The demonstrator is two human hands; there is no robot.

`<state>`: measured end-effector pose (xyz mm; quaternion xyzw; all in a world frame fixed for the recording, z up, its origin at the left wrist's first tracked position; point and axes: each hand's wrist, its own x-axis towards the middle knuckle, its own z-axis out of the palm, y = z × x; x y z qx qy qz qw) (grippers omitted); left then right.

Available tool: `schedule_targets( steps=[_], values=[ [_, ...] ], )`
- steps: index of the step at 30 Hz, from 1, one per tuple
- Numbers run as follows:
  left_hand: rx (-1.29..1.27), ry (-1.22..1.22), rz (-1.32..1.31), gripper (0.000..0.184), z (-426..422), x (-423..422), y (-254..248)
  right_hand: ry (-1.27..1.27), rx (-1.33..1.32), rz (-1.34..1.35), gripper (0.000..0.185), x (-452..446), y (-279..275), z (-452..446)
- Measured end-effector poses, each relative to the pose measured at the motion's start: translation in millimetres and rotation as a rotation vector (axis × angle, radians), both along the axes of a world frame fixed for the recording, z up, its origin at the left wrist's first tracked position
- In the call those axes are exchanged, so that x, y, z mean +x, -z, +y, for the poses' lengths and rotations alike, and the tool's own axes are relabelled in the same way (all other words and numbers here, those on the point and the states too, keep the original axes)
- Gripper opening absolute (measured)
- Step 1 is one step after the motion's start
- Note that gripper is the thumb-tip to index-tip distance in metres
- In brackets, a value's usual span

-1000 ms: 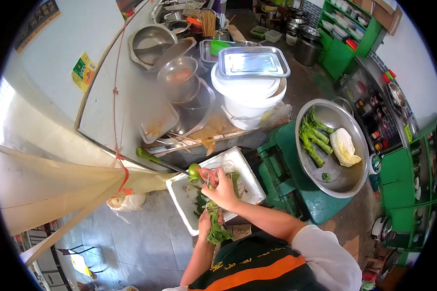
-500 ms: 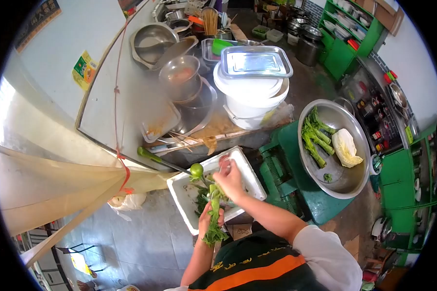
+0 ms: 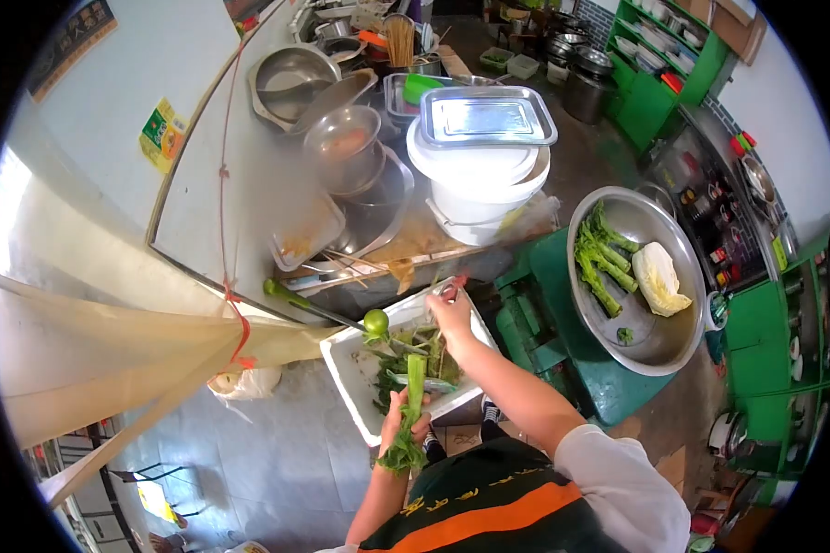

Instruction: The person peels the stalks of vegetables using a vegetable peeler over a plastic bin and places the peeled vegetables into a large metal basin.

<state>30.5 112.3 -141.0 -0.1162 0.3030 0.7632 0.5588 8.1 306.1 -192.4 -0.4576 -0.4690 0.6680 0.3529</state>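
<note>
Two Hands Are Working Over the White Box

The left hand (image 3: 402,426) is closing its fingers around a green stalk (image 3: 416,373), and this stalk is lying across the near side of the white box (image 3: 344,367). Its pale end is pointing away from the body, over the inside of the box, while its leafy end is hanging toward the apron (image 3: 503,493).

The right hand (image 3: 449,318) is hovering over the far right part of the box, with the fingers bent together. It is holding a small reddish tool (image 3: 449,293), which is too blurred to be named exactly. Between the two hands an open space is remaining, and below it green scraps (image 3: 443,355) are covering part of the box floor.

At the left rim a round green thing (image 3: 375,322) is sitting close to the end of a dark rod (image 3: 327,313), so this side is offering less room. Beyond the far rim the table (image 3: 406,241) is running with its edge near the box. On the right, a green stand (image 3: 609,401) is standing just beside the box and carrying a metal basin (image 3: 650,350). On the left, the grey floor (image 3: 267,461) is giving wide room.
</note>
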Motion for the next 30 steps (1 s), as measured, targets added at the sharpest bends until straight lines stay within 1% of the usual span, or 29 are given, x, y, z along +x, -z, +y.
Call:
schedule_targets(
  steps=[1, 2, 4, 6, 7, 8, 10, 12, 14, 17, 18, 20, 22, 23, 24, 25, 26, 27, 28, 30],
  values=[
    [0.06, 0.03, 0.021, 0.028, -3.3, -1.7, 6.4, -0.058, 0.017, 0.016, 0.02, 7.1, -11.1, -10.0],
    [0.058, 0.032, 0.02, 0.028, -3.6, -1.5, 10.1, -0.11, -0.026, 0.015, 0.021, 12.6, -22.7, -18.6],
    [-0.15, 0.036, 0.2, 0.028, 1.3, -2.4, 6.7, -0.162, -0.019, -0.007, 0.029, 17.7, -22.7, -30.6],
    [-0.166, 0.018, 0.198, 0.027, 2.8, -2.5, 5.7, -0.242, 0.146, -0.01, 0.031, 24.2, -31.6, -44.3],
    [-0.159, 0.063, 0.219, 0.025, 0.2, -4.6, 13.6, -0.25, 0.305, 0.009, 0.033, 27.0, -46.4, -50.8],
    [-0.153, 0.109, 0.24, 0.024, -1.2, -5.7, 20.3, -0.355, 0.298, -0.039, 0.037, 29.6, -41.8, -55.4],
    [-0.12, 0.123, 0.192, 0.023, 0.1, -6.9, 29.2, -0.376, 0.548, -0.02, 0.04, 32.4, -51.8, -64.3],
    [-0.086, 0.132, 0.145, 0.022, -1.2, -7.2, 29.3, -0.385, 0.569, -0.064, 0.039, 30.3, -52.1, -63.1],
    [0.019, 0.214, 0.088, 0.024, -4.0, -7.1, 22.7, -0.395, 0.591, -0.108, 0.039, 24.7, -51.0, -58.1],
    [0.04, 0.148, 0.124, 0.027, -2.6, -4.0, 21.1, -0.207, 0.472, -0.115, 0.04, 5.0, -36.3, -37.2],
    [0.045, 0.148, 0.129, 0.027, -2.0, -2.7, 16.8, -0.206, 0.477, -0.112, 0.04, -1.7, -23.9, -23.2],
    [-0.005, 0.238, 0.182, 0.033, -8.0, 3.6, 4.1, -0.09, 0.508, -0.261, 0.036, -9.1, 2.6, -0.9],
    [0.033, 0.212, 0.152, 0.036, -11.3, 3.2, 9.6, 0.027, 0.33, -0.205, 0.035, -11.2, 8.3, 8.1],
    [0.041, 0.191, 0.151, 0.038, -11.2, 1.9, 11.8, -0.006, 0.189, -0.18, 0.034, -8.8, 11.3, 11.4],
    [0.049, 0.173, 0.15, 0.04, -10.5, 1.0, 12.9, -0.011, 0.194, -0.181, 0.034, -7.6, 6.0, 8.8],
    [0.05, 0.17, 0.147, 0.04, -9.3, 1.6, 11.5, -0.059, 0.148, -0.06, 0.033, -1.6, -6.0, 0.2],
    [0.03, 0.147, 0.141, 0.034, -7.6, 2.0, 8.6, -0.106, 0.098, 0.062, 0.032, 5.7, -17.8, -10.2],
    [0.01, 0.123, 0.137, 0.029, -6.9, 2.2, 6.9, -0.233, 0.051, 0.058, 0.032, 14.9, -27.0, -21.4],
    [0.01, 0.121, 0.136, 0.029, -7.1, 1.6, 8.3, -0.297, 0.264, -0.054, 0.034, 19.6, -30.0, -34.5],
    [0.026, 0.061, 0.085, 0.028, -5.2, -0.6, 15.5, -0.419, 0.471, -0.018, 0.037, 29.8, -41.0, -56.1]
  ],
)
